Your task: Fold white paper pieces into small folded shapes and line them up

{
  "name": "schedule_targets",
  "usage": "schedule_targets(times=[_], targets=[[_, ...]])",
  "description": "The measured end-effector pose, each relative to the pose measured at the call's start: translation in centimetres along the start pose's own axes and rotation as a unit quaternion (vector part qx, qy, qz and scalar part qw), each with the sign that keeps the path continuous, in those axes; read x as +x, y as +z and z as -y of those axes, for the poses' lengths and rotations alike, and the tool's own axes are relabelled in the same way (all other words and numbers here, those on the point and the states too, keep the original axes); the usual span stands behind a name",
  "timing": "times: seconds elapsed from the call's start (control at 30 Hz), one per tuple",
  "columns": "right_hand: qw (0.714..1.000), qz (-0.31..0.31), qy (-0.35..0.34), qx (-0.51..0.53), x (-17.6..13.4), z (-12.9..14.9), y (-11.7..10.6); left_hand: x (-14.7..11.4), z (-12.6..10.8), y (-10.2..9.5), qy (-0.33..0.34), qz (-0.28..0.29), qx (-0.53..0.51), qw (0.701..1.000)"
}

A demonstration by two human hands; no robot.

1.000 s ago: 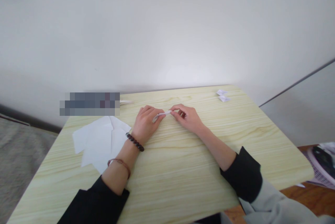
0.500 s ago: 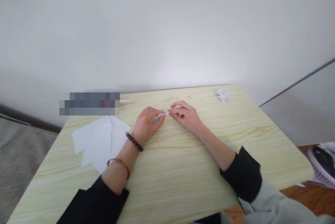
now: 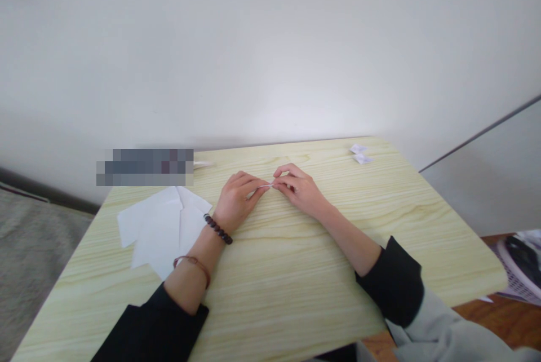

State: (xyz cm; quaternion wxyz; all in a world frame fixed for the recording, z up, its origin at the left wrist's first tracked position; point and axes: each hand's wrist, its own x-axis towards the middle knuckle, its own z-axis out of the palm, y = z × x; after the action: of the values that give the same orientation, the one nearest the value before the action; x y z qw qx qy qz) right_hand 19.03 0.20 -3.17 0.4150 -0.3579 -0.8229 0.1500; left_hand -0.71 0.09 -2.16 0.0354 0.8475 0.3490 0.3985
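Between my two hands is a small folded piece of white paper (image 3: 265, 185), seen nearly edge-on as a thin strip. My left hand (image 3: 237, 197) pinches its left part between thumb and fingers. The thumb and a finger of my right hand (image 3: 302, 190) close on its right end, with the index finger arched above. Most of the paper is hidden by the fingers. Left of my left wrist, several white paper sheets (image 3: 158, 226) lie overlapping on the table. Two small folded white paper pieces (image 3: 360, 158) rest at the far right.
The pale wood-grain table (image 3: 274, 272) backs against a white wall (image 3: 270, 57). A blurred-out dark object (image 3: 146, 168) occupies its back left, with a thin white item (image 3: 203, 164) beside it. Right of the table, a pink basket (image 3: 518, 277) with dark and white contents stands on the floor.
The paper between my hands has turned flatter, from a wider visible face to a thin edge. My left thumb has closed up toward the fingers; my right index finger has shifted slightly.
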Motion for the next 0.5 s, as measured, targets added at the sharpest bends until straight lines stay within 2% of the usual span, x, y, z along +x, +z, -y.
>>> schedule_targets(times=[0.2, 0.5], targets=[[0.998, -0.037, 0.038, 0.015, -0.11, -0.54, 0.19, 0.0, 0.03, 0.04, -0.007, -0.006, -0.006, 1.0], [1.0, 0.007, 0.02, -0.008, 0.02, -0.08, -0.16, 0.03, -0.17, -0.16, -0.02, 0.016, -0.013, 1.0]])
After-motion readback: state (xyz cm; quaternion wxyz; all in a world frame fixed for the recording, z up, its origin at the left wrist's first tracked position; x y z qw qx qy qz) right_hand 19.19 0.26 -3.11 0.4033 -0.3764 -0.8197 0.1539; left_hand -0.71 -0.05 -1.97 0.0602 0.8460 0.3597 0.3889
